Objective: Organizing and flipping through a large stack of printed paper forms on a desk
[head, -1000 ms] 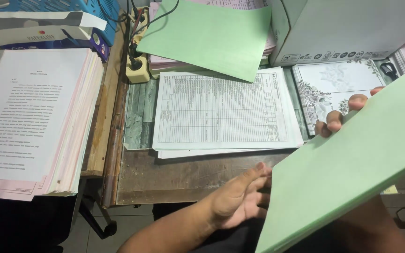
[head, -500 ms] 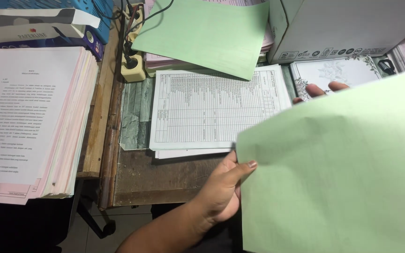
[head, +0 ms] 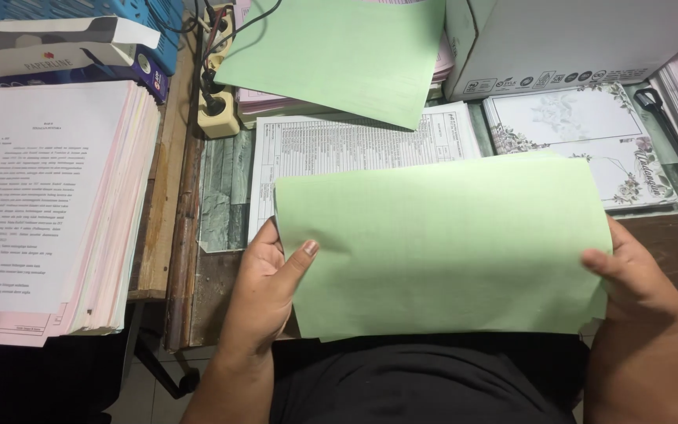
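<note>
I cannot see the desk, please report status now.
Left hand and right hand grip green sheet by its side edges. Sheet flat above printed table page. Nothing blocking.

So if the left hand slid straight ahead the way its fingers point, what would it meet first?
Probably the printed white table sheet lying just beyond the left hand, which grips the pale green paper sheet; depth is unclear.

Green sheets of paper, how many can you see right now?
2. One green sheet is held at its side edges by the left hand and right hand. The other green sheet lies on the stack at the desk's back. More may be hidden beneath.
</note>
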